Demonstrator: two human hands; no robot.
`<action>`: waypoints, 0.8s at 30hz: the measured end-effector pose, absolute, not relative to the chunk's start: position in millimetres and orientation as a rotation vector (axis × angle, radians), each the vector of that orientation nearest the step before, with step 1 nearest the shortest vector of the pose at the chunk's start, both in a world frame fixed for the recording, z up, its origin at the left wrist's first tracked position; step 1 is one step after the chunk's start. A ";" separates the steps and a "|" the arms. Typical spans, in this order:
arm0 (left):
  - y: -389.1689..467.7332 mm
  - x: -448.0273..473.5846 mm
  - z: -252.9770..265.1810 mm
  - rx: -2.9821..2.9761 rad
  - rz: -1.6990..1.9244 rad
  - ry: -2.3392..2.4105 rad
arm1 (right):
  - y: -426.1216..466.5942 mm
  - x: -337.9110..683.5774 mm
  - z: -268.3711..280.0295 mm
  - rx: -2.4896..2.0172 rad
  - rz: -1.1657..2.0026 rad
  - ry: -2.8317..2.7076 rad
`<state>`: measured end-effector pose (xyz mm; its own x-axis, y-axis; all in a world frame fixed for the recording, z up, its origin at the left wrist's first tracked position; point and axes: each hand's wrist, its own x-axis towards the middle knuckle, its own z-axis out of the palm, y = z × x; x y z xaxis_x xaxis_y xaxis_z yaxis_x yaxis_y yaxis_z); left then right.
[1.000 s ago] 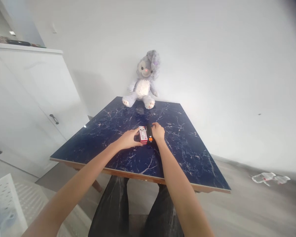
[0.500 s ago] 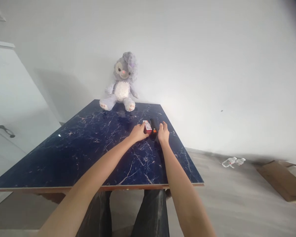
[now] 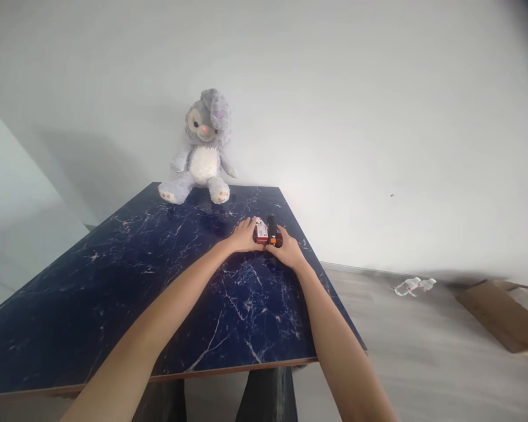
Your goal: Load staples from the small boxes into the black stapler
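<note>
- The small red and white box (image 3: 260, 231) and the black device with an orange mark (image 3: 273, 231) lie side by side on the dark blue marbled counter (image 3: 114, 281), touching or all but touching, well toward its far right part.
- As I judge it, the work is at the gathering stage: both things are under my hands and pressed together, but neither is lifted off the counter yet.
- My left hand (image 3: 243, 236) rests on the counter against the left side of the box, fingers stretched forward and lying fairly flat; it touches the box rather than wraps it, so I would call it loosely spread, not closed on anything.
- My right hand (image 3: 287, 251) comes in from the near right, fingers curled up around the near end of the black device; it looks like a light grip, though how firmly it closes I cannot tell from here.
- Both my forearms reach long and nearly straight across the counter, converging on the two things so that my hands almost meet.
- A grey plush rabbit (image 3: 200, 146) sits at the far edge of the counter against the wall, well apart from my hands.
- On the floor to the right lie a clear plastic bottle (image 3: 413, 286) and a flat piece of cardboard (image 3: 497, 313).
</note>
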<state>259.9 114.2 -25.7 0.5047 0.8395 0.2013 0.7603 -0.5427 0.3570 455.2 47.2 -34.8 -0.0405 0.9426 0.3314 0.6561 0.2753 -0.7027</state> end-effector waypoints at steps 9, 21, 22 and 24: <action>122.7 252.3 -26.8 2.543 0.515 1.147 | 46.9 466.0 -27.6 -1.492 0.547 -1.748; 111.3 275.2 -28.5 2.490 0.560 1.259 | 41.3 462.7 -24.7 -1.561 0.433 -1.779; 111.2 275.5 -29.3 2.493 0.568 1.270 | 41.9 462.2 -25.5 -1.575 0.422 -1.778; 111.5 275.1 -31.3 2.500 0.573 1.273 | 43.1 459.6 -27.7 -1.621 0.390 -1.756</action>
<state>275.1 111.5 -31.3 0.5339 0.8162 0.2208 0.7063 -0.5740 0.4142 459.6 43.1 -27.7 0.0335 0.9566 0.2894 0.7443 0.1694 -0.6460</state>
